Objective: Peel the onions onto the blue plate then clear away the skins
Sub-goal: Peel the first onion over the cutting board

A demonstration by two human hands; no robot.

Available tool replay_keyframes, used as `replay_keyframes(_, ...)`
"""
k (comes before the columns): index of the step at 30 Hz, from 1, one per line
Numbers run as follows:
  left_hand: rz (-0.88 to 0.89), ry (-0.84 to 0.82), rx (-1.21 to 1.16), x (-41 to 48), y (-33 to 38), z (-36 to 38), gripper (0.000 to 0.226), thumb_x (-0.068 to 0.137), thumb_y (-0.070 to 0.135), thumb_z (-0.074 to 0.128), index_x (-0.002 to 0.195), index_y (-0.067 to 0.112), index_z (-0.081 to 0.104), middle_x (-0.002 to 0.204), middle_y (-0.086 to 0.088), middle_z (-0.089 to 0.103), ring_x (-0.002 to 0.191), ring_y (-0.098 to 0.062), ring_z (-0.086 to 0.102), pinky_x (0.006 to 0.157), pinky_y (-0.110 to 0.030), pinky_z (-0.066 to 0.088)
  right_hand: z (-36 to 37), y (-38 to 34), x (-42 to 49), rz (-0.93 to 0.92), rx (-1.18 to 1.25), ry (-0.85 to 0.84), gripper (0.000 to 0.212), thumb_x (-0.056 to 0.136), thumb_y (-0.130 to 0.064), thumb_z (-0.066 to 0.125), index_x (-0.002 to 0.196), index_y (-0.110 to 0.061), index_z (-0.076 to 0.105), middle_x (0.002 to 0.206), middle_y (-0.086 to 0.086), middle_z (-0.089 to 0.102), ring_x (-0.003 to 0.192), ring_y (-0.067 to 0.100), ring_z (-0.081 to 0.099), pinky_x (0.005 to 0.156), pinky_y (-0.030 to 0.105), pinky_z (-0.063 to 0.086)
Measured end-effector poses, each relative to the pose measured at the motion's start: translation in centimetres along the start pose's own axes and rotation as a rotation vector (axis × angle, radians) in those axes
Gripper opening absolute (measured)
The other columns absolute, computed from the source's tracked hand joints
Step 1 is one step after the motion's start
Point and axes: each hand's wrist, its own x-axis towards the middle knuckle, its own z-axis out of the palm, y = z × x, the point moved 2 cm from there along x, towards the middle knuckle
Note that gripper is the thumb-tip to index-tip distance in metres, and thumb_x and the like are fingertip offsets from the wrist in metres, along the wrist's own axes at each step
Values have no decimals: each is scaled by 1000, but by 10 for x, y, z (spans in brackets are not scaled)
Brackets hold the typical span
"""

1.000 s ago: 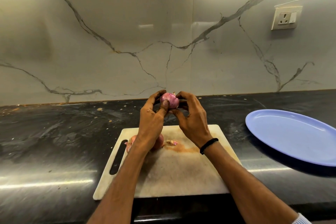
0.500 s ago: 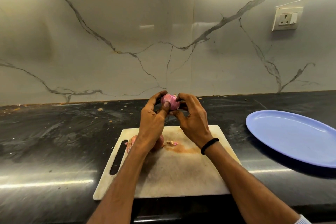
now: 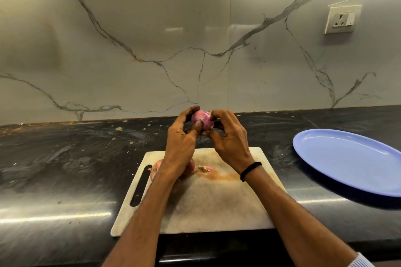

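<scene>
Above the board (image 3: 217, 201), the onion (image 3: 202, 118) is being clasped in the left grip (image 3: 180, 143) while the right grip (image 3: 230, 143) is being shifted to pinch its top skin, so peeling is only starting, the blue plate (image 3: 347, 158) unused.

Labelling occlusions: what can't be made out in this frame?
Head view:
- Held onion: far side covered by the left hand and right hand; remaining skin unclear.
- Second onion on the board: mostly behind the left forearm; one or two unclear.
- Blue plate: right part cut by frame edge.
</scene>
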Motion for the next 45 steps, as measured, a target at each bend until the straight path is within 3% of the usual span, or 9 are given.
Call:
replay_keyframes(8,-21,18,-42,1,-2,-2,41,97,13,59,138,17,54,133,-4,59,123,-22,58,98,-45,54,-1,2,-1,-28,-74,40,19,83,-2,75,96,-1,61,106,10,60,94,8,54,85,10,49)
replay_keyframes(11,-7,27,-11,2,-1,-2,42,96,14,61,138,17,55,133,-2,59,125,-20,56,101,-45,53,-1,0,0,36,29,40,34,82,-3,77,106,-9,54,107,6,60,94,11,60,85,17,54)
replay_keyframes(15,-15,31,-32,1,1,-2,41,97,11,59,138,15,55,132,0,59,125,-18,56,101,-42,53,-3,-3,1,145,131,-19,57,79,-4,81,124,-10,47,115,-3,57,98,6,63,85,11,51)
replay_keyframes(19,-43,13,-118,2,-1,-4,38,99,8,55,136,19,55,132,-3,58,124,-24,57,97,-43,55,-3,-6,3,233,229,-58,64,81,-11,80,134,-14,46,117,-3,58,101,3,62,87,14,53)
replay_keyframes(23,-80,-6,-173,3,-3,-5,38,101,3,49,135,19,55,135,-5,58,124,-25,58,97,-41,55,-3,-8,2,196,241,-37,53,84,-12,78,125,-23,46,112,-11,58,99,3,64,85,14,53)
replay_keyframes(25,-102,-14,-202,3,-3,-4,38,102,2,45,134,19,55,135,-6,58,123,-26,59,97,-43,55,-3,-8,1,150,218,-36,52,83,-12,78,122,-25,47,114,-4,59,99,9,65,85,16,54)
replay_keyframes(33,-93,-36,-179,4,-5,-5,37,102,3,45,135,17,56,136,-7,56,123,-28,59,97,-47,55,-2,-3,0,19,73,-59,44,82,-12,79,120,-5,58,116,-4,53,100,22,65,88,21,56)
replay_keyframes(40,-92,-56,-168,3,-5,-3,36,102,3,45,131,21,57,135,-5,56,122,-27,59,99,-50,53,-3,0,-1,32,56,-90,48,84,-13,78,120,-24,49,116,3,56,98,18,64,86,13,53)
replay_keyframes(45,-113,-44,-187,4,-7,-4,38,103,5,45,137,16,54,136,-6,58,124,-26,58,101,-50,51,-4,5,-2,-28,-63,-10,21,86,-15,76,98,-5,62,100,7,60,88,14,57,79,13,51)
